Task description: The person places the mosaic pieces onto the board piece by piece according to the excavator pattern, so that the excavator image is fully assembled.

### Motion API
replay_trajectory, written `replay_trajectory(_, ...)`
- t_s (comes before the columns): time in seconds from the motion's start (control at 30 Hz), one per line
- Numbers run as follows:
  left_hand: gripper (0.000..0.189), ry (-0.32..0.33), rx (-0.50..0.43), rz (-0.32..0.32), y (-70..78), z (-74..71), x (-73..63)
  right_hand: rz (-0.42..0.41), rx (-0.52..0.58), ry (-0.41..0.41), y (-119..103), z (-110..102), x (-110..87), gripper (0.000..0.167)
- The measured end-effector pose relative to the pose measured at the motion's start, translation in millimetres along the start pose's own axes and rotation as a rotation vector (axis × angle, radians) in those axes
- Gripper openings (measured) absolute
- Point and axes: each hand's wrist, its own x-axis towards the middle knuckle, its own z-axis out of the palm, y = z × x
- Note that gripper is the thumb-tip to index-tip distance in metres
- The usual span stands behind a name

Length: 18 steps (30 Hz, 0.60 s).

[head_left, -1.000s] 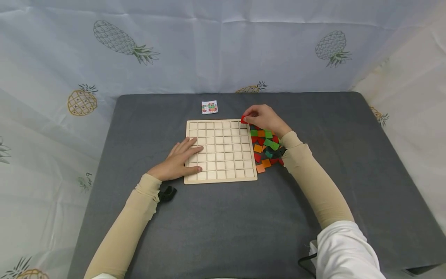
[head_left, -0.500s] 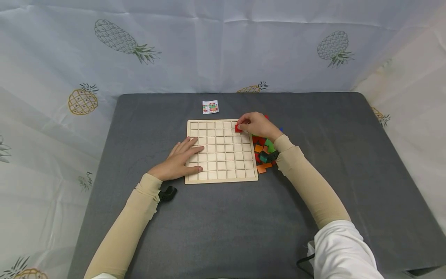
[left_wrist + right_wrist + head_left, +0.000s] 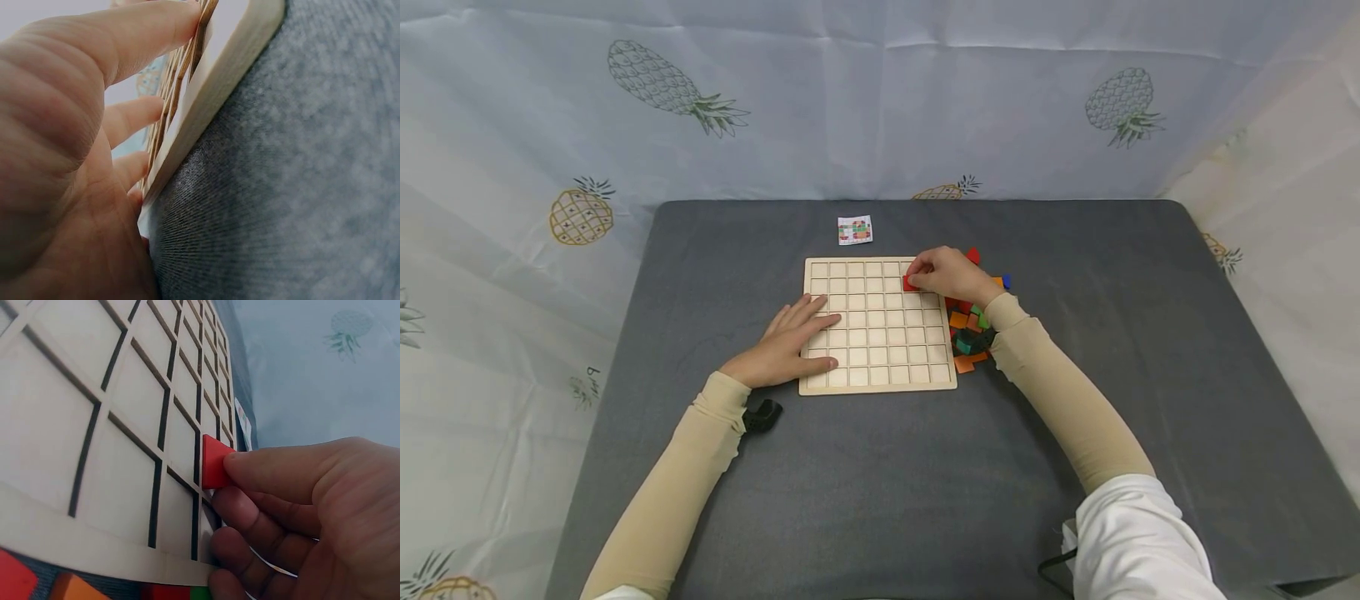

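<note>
A pale wooden grid board (image 3: 877, 389) with square recesses lies on the dark table. My left hand (image 3: 778, 346) rests on its left edge, fingers spread straight; in the left wrist view the thumb (image 3: 144, 44) touches the board's rim. My right hand (image 3: 951, 273) is over the board's far right part. Between its thumb and fingers it pinches a red tile (image 3: 910, 284). In the right wrist view this red tile (image 3: 214, 462) is tilted against the grid's ridges, and the other fingers curl beneath the thumb.
Loose red, orange, green and blue tiles (image 3: 958, 320) lie along the board's right side, partly hidden by my right arm. A small printed card (image 3: 854, 230) with a coloured pattern lies beyond the board. A white pineapple-print cloth (image 3: 880, 100) hangs behind the table (image 3: 880, 467).
My right hand has carried the red tile leftward and nearer from the board's far right corner onto the grid. My left hand has stayed in place.
</note>
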Motion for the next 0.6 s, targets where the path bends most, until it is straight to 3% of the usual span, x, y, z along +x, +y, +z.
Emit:
replay_trajectory(0.23,0.076,-0.002,0.013,0.001,-0.7,0.5,0.8,-0.024,-0.115,-0.011,-2.5,-0.1,2.5,0.02)
replay_trajectory(0.6,0.075,0.0,0.008,0.004,0.7,0.2,0.1,-0.043,-0.129,-0.019,-4.3,1.1,2.2,0.02)
